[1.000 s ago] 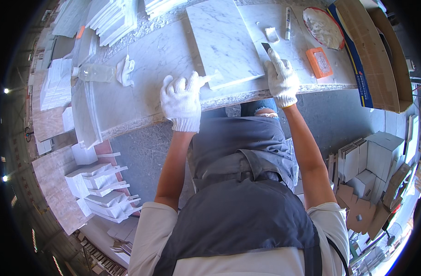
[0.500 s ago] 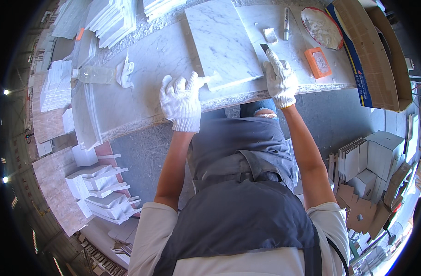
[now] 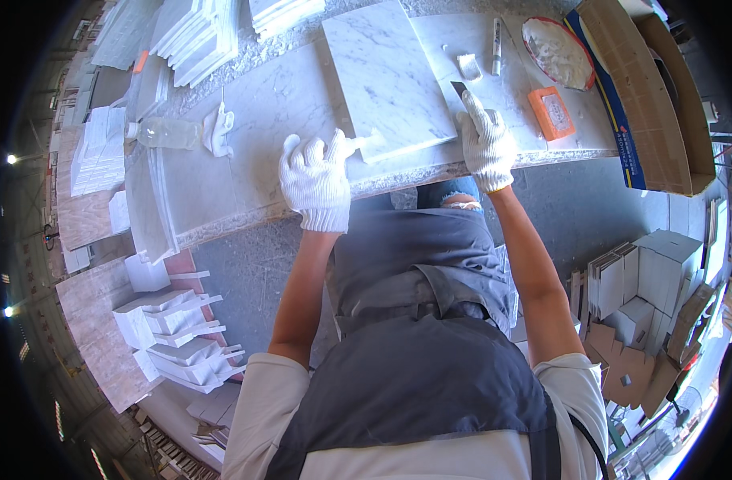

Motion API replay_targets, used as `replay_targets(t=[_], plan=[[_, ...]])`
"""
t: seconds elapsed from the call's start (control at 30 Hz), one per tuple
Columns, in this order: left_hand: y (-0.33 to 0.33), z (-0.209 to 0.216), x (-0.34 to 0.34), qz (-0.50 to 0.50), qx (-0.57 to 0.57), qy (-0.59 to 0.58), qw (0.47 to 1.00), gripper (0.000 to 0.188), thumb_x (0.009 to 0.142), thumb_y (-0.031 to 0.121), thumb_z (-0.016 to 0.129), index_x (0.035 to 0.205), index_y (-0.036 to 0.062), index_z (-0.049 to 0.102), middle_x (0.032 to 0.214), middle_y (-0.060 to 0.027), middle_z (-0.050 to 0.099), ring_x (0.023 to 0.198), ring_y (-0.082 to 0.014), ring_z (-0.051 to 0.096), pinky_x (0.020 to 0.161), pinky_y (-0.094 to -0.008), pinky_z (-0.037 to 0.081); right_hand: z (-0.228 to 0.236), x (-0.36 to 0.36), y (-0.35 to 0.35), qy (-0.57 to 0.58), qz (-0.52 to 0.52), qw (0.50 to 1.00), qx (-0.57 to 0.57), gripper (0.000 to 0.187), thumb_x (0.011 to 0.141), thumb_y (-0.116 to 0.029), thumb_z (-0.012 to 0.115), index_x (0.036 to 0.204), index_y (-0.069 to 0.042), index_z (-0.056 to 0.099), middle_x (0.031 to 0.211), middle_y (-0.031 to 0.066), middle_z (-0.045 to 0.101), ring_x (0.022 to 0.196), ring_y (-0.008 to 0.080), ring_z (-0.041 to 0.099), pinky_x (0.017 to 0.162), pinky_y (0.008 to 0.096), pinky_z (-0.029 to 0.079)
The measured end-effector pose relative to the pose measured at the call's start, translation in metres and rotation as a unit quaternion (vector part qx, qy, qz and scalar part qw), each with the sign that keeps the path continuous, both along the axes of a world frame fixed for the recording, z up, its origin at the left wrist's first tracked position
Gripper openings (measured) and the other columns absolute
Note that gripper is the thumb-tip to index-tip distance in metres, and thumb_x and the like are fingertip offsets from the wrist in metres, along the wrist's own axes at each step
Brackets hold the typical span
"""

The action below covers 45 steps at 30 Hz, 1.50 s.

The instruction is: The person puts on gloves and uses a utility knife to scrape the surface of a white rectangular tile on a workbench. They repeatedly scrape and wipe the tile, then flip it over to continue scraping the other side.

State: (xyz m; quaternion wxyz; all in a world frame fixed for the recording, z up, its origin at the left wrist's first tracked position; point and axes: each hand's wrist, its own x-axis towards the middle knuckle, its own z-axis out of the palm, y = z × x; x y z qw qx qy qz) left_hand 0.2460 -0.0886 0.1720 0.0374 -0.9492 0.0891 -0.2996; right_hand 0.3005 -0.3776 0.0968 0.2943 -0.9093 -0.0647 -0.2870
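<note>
Grey-veined white, the marble slab (image 3: 390,76) is resting on the dusty bench (image 3: 258,96) between the gloved hands, probably so that both long edges are lying within reach. The left hand (image 3: 315,180) is half-curling, its forefinger extending toward the slab's near-left corner, though I cannot tell whether it is gripping anything; the right hand (image 3: 488,148) is closing around a dark-bladed scraper (image 3: 460,89), a finger stretching along it, seemingly for steadying the tip beside the right edge.
</note>
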Motion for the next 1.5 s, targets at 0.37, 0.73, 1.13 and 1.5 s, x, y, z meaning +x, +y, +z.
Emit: replay_targets(t=[0.37,0.73,1.13,1.5], plan=[[0.0,-0.002,-0.001,0.004,-0.005,0.002,1.0,0.028,0.086,0.018,0.075,0.113,0.0237,0.081,0.098,-0.0039,0.067,0.107,-0.0346,0.067,0.097,-0.0502,0.054,0.003,0.0,0.0,-0.001,0.004,1.0,-0.007,0.046,0.093,-0.022,0.076,0.138,-0.026,0.068,0.084,0.0108,0.067,0.072,0.0328,0.068,0.062,0.046,0.056],[0.004,-0.008,-0.005,0.031,-0.012,0.034,0.999,0.033,0.087,0.026,0.078,0.119,0.0223,0.079,0.107,-0.005,0.069,0.113,-0.0324,0.064,0.102,-0.0502,0.051,0.001,-0.003,0.0,0.012,0.001,1.0,0.001,0.048,0.092,-0.022,0.075,0.14,-0.026,0.067,0.089,0.0122,0.07,0.074,0.0344,0.069,0.063,0.0465,0.055],[0.04,-0.042,0.012,0.101,-0.501,0.041,0.859,0.043,0.085,0.021,0.086,0.121,0.0036,0.069,0.117,-0.012,0.071,0.108,-0.0272,0.067,0.096,-0.0399,0.053,0.008,-0.003,0.001,-0.044,-0.006,0.999,0.012,0.053,0.088,-0.015,0.076,0.14,-0.018,0.068,0.09,0.0108,0.069,0.068,0.0304,0.067,0.06,0.0431,0.056],[0.108,-0.058,0.044,0.185,-0.418,0.007,0.889,0.037,0.087,0.025,0.083,0.117,0.0076,0.072,0.117,-0.0085,0.072,0.117,-0.0244,0.062,0.105,-0.0394,0.049,0.011,-0.005,0.004,-0.048,-0.001,0.999,0.012,0.064,0.089,-0.009,0.068,0.151,-0.023,0.06,0.088,0.0119,0.068,0.07,0.0309,0.068,0.061,0.0441,0.057]])
